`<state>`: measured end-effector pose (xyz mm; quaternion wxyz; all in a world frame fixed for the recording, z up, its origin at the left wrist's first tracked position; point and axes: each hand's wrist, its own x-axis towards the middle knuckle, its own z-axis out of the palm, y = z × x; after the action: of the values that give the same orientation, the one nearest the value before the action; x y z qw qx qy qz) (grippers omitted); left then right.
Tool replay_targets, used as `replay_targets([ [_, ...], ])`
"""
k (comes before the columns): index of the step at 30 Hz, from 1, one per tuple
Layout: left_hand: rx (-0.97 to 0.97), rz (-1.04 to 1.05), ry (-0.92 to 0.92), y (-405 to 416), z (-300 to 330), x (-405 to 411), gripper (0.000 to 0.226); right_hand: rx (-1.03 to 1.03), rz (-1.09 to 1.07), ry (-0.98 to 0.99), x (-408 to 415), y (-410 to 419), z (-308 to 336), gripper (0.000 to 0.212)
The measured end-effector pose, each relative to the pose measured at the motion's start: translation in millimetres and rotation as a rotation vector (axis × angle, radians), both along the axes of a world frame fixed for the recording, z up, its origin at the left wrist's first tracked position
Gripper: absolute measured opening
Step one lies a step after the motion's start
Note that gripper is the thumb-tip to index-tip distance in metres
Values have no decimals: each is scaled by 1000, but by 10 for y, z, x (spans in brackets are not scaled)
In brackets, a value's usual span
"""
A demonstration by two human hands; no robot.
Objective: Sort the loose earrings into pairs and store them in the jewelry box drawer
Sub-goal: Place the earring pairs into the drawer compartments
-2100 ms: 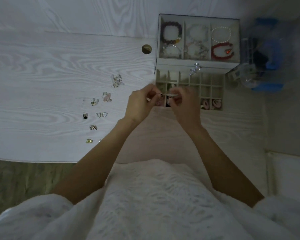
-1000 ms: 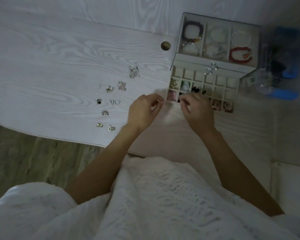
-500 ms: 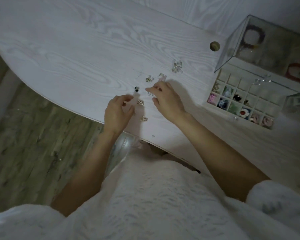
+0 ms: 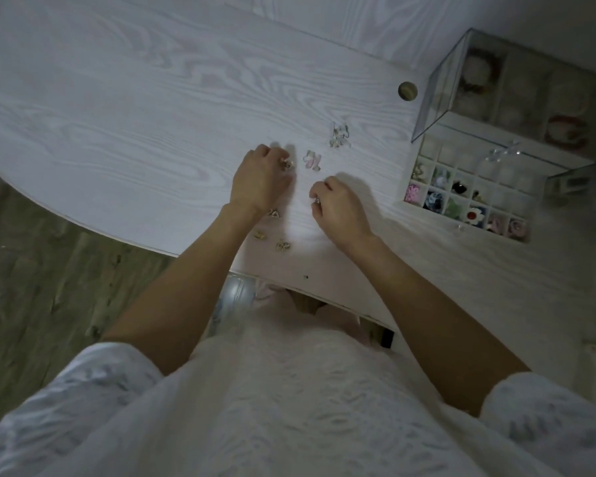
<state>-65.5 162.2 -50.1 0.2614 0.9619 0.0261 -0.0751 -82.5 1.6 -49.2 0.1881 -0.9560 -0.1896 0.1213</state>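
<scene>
Pinching earrings (image 4: pixel 313 160), hands (image 4: pixel 260 179) mid-table (image 4: pixel 124 108).

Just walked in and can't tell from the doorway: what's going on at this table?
A person is sorting small loose earrings on a white wood-grain table. The left hand pinches a small metallic earring, and the right hand pinches another tiny one. More earrings lie near the table's front edge. To the right, the clear jewelry box's open gridded drawer already holds several pieces.
</scene>
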Motion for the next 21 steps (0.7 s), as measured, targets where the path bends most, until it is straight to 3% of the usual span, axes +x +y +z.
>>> replay_targets([
  [8, -19, -19, -22, -52, -46, 150, 27, 28, -144, 112, 36, -59, 22, 14],
  [16, 7, -81, -19, -45, -23, 175, 16, 50, -115, 84, 8, -78, 39, 7],
  [21, 73, -123, -35, -32, -40, 122, 14, 181, -165, 97, -83, -142, 71, 14],
])
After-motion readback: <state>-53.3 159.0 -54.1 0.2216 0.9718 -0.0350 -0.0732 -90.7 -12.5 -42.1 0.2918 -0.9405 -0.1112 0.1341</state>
